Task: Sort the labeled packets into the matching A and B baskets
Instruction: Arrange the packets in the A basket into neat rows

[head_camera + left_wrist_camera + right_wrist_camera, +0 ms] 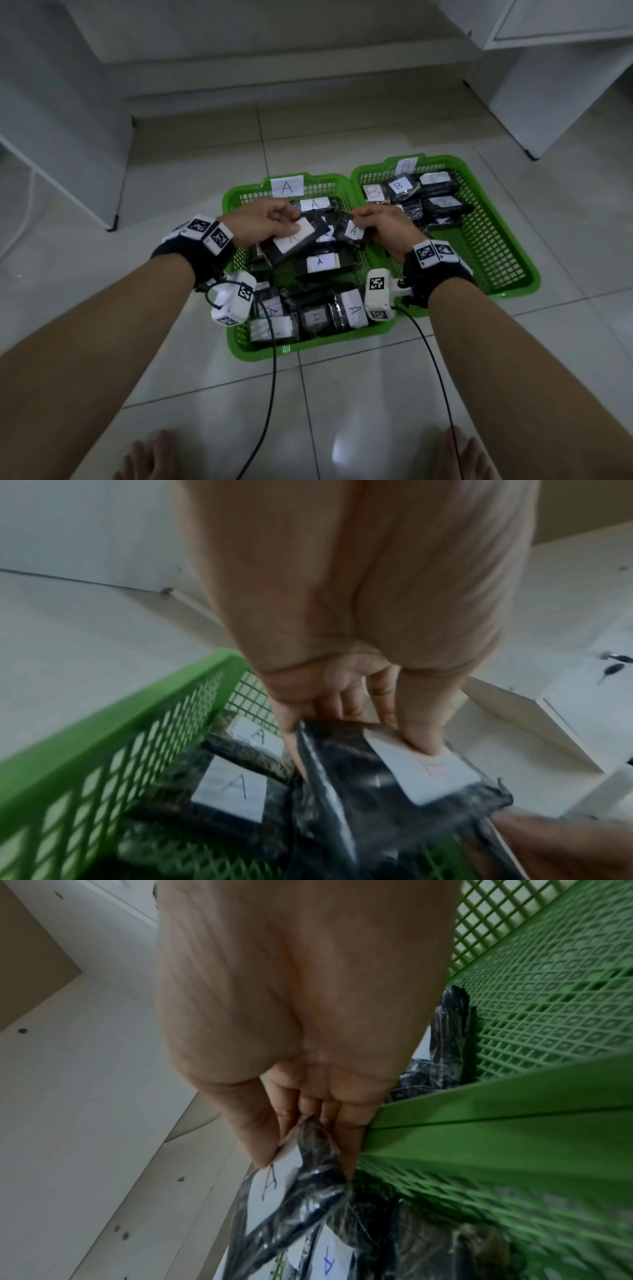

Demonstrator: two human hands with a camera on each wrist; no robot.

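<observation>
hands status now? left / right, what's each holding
Left hand: closed, pinching a black packet with a red A label over the A basket.
Right hand: closed, holding a black packet labeled A.

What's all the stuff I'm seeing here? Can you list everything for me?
A basket: one, green mesh, on the floor on the left, paper A tag on its far rim.
B basket: one, green mesh, touching the A basket's right side, B tag on its far rim.
A packets: about ten, black with white labels, in the A basket.
B packets: several, black with white labels, at the B basket's far end.
Floor: pale glossy tiles.
Furniture: white, behind the baskets.
Wrist cameras: two, white, cabled.
Left hand: pinches a red-lettered A packet.
Right hand: pinches a black-lettered A packet.
Bare feet: two, bottom edge.
</observation>
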